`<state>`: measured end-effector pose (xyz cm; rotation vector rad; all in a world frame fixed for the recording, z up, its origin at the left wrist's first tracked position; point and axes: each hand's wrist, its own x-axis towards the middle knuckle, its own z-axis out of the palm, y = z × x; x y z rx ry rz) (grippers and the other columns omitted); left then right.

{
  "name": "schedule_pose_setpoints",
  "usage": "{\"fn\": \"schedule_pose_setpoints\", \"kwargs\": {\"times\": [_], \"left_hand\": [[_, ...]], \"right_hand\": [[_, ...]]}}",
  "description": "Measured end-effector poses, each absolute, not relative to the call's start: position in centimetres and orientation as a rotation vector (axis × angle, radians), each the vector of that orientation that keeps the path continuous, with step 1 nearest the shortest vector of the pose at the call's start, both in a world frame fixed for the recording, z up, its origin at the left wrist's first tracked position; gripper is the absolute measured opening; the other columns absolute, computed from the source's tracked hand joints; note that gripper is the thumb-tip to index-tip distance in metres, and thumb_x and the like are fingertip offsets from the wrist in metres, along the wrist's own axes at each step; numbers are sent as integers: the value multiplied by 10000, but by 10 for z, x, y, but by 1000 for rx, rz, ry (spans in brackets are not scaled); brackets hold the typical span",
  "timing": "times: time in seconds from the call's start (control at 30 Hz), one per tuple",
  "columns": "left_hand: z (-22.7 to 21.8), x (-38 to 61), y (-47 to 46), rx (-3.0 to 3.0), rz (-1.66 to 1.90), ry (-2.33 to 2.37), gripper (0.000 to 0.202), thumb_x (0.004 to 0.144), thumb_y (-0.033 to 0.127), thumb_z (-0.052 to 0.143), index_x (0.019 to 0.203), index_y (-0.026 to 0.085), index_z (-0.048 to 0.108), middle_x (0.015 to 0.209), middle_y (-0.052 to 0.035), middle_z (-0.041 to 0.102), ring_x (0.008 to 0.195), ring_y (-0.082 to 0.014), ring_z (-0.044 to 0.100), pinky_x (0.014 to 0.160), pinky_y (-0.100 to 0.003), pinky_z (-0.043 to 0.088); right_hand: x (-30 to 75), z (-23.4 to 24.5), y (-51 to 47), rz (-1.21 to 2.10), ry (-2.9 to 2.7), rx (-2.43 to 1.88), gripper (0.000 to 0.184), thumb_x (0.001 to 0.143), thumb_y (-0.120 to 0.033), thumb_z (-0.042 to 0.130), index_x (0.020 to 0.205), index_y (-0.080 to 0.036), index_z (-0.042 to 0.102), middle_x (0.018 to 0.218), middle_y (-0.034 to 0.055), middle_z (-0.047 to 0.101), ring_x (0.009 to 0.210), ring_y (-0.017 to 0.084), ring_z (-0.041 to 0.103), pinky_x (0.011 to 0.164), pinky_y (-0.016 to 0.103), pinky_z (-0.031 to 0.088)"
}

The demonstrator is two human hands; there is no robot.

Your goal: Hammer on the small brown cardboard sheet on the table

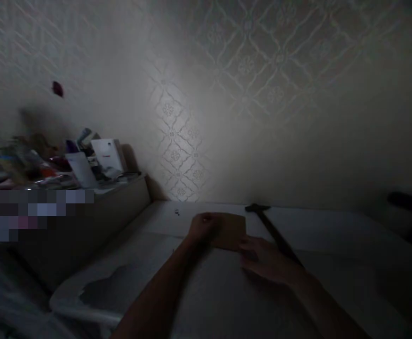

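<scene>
A small brown rectangular board (230,230), seemingly wood, is between my two hands over the white table. My left hand (202,227) is closed at its left side, fingers curled in; dim light hides whether anything small is also in them. At the board's lower right corner, my right hand (260,254) has its fingertips closed on the edge. Just beyond my right hand lies a hammer (271,229), its head toward the wall and its handle running back behind my wrist. Some tiny dark pieces (177,212) lie on the table to the left, too small to name.
The white table (149,249) has a grey worn patch near its left front edge and meets a patterned wall (280,117). On the left, a cabinet (121,212) bears a white box (107,154) and blurred clutter. A dark object (407,202) juts in at right.
</scene>
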<state>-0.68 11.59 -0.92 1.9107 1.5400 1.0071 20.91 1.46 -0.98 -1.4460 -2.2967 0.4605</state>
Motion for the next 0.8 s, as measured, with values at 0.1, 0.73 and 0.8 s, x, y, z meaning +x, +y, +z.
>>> {"fn": "schedule_pose_setpoints", "kwargs": {"times": [0.1, 0.73, 0.8], "left_hand": [[-11, -7, 117, 1933, 976, 1548, 248, 810, 283, 607, 933, 146, 774, 912, -55, 765, 899, -219, 694, 789, -265, 532], [-17, -10, 121, 1989, 910, 1452, 288, 839, 307, 558, 947, 121, 750, 972, -93, 755, 926, -229, 689, 801, -277, 524], [-19, -11, 122, 2008, 901, 1451, 292, 840, 292, 551, 976, 123, 747, 990, -93, 754, 930, -226, 689, 819, -282, 521]], "right_hand": [[209, -10, 14, 454, -2288, -1445, 439, 810, -240, 596, 1231, -150, 679, 1434, 146, 524, 1304, 291, 519, 1107, 434, 389], [210, -13, 15, 461, -2276, -1470, 481, 803, -270, 623, 1266, -143, 656, 1436, 144, 525, 1323, 286, 498, 1123, 430, 369], [211, -14, 16, 460, -2288, -1468, 483, 806, -271, 618, 1266, -130, 656, 1437, 150, 523, 1318, 285, 502, 1122, 424, 372]]}}
